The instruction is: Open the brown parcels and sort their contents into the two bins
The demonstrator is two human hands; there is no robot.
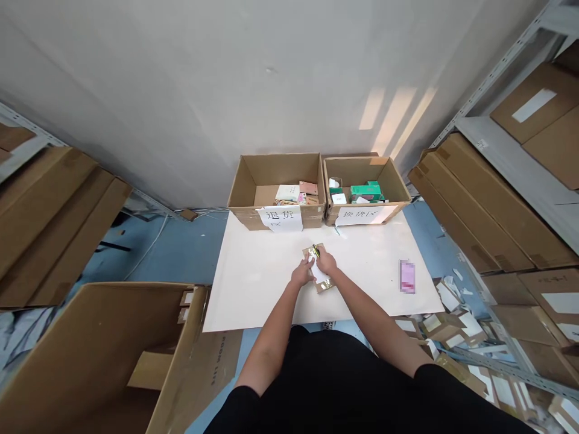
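A small cardboard box (325, 286) with a white label and strips of shiny tape at its ends lies on the white table (253, 283). My left hand (302, 272) grips the box's left side, fingers closed against it. In my right hand (326, 261) is a slim yellow-and-black utility knife (315, 250), held over the far taped end of the box. Whether its blade touches the tape is too small to make out.
Two open cartons with paper signs, the left carton (244, 217) and the right carton (398, 208), hold small boxes at the table's back. A blurred pink item (407, 276) lies at right. A large open carton (104, 301) stands left; parcels (443, 328) pile up right.
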